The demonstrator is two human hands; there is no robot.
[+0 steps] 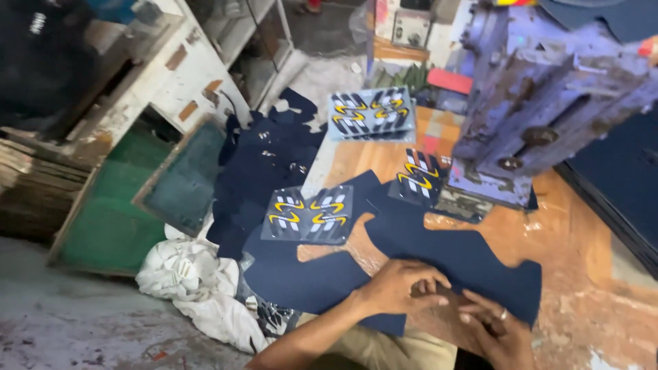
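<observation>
Navy-blue cut fabric piece (452,257) lies flat on the worn orange-brown workbench (576,240), matte and dark, its outline irregular with curved notches bitten out of the upper and right edges; its long axis runs from the lower left up toward the right, roughly along the front of the bench, and its near edge sits under both hands. Left hand (401,284) rests palm-down on the cloth, fingers spread slightly and pressed flat, closed around nothing; right hand (497,329), with a ring on one finger, lies just beside it, fingertips touching the same cloth edge, whether it pinches the cloth I cannot tell. Beyond the hands a clear transfer sheet (308,214) with yellow, white and black stripe motifs rests on the fabric; a second such sheet (373,113) lies farther back, and a third (418,175) sits at the foot of the purple-painted press machine (541,96), which looms over the right rear of the bench. More navy pieces (264,164) spill off the bench's left edge; white crumpled cloth (192,277) lies on the floor, beside a green panel (110,226).
</observation>
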